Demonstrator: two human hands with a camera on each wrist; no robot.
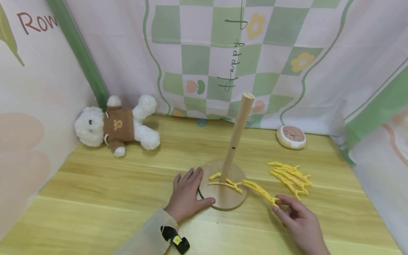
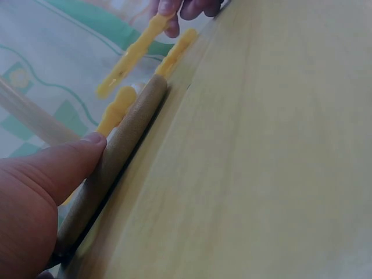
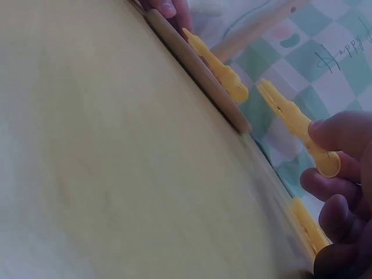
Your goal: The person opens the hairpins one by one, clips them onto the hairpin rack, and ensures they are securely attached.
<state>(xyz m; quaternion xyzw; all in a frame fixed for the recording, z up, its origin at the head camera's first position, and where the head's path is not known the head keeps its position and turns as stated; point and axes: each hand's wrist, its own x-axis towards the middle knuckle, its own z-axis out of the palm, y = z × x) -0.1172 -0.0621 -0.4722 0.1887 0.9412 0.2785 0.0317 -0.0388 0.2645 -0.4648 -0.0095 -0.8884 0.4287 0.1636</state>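
A wooden post (image 1: pixel 237 134) stands upright on a round wooden base (image 1: pixel 221 202). My left hand (image 1: pixel 188 196) rests on the left edge of this base, fingers straight and thumb spread along the near side; its thumb (image 2: pixel 72 163) presses near the rim in the left wrist view. Between thumb and fingers, my right hand (image 1: pixel 301 221) pinches the forked end of a yellow plastic piece (image 1: pixel 259 191), which points toward the base. Another yellow forked piece (image 1: pixel 236 185) lies across the base in front of the post, with a short yellow end (image 1: pixel 215 176) showing behind it.
Several more yellow forked pieces (image 1: pixel 290 177) lie in a pile on the table (image 1: pixel 105 209) to the right. A white plush toy in a brown shirt (image 1: pixel 119 124) lies at the back left. At the back are a small blue ring (image 1: pixel 201 123) and a rounded clock-like object (image 1: pixel 291 137).
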